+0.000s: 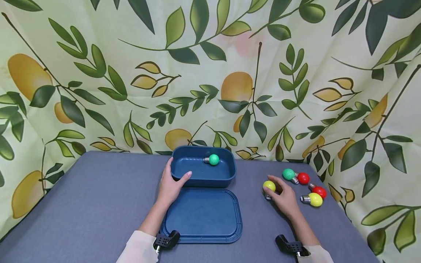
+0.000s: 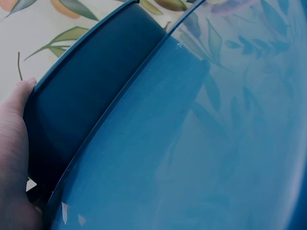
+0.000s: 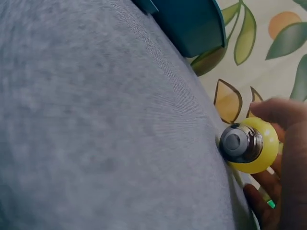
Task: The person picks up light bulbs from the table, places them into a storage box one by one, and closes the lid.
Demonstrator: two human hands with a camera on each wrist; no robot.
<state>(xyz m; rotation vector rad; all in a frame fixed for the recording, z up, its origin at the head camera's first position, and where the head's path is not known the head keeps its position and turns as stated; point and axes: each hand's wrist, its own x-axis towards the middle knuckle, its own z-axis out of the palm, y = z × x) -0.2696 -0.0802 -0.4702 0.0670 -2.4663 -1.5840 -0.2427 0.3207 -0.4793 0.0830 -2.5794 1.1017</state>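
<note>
My left hand point(image 1: 171, 186) touches the front left corner of a blue rectangular box point(image 1: 204, 182), its fingers along the left side and its thumb stretched over the front. Inside the box lies a green light bulb point(image 1: 213, 159) with a metal screw base. In the left wrist view, the box's dark blue wall point(image 2: 91, 91) rises beside the hand. At the right, my right hand point(image 1: 285, 197) holds a yellow light bulb point(image 1: 269, 185) between thumb and fingers. The right wrist view shows the metal base of this yellow bulb point(image 3: 256, 148) facing the camera, near the tablecloth.
A flat blue lid point(image 1: 204, 215) lies in front of the box. Right of my right hand are another green bulb point(image 1: 288, 174), two red bulbs point(image 1: 303, 178) and a second yellow bulb point(image 1: 315, 199). A leaf-patterned cloth point(image 1: 197, 73) hangs behind the grey table point(image 1: 115, 204).
</note>
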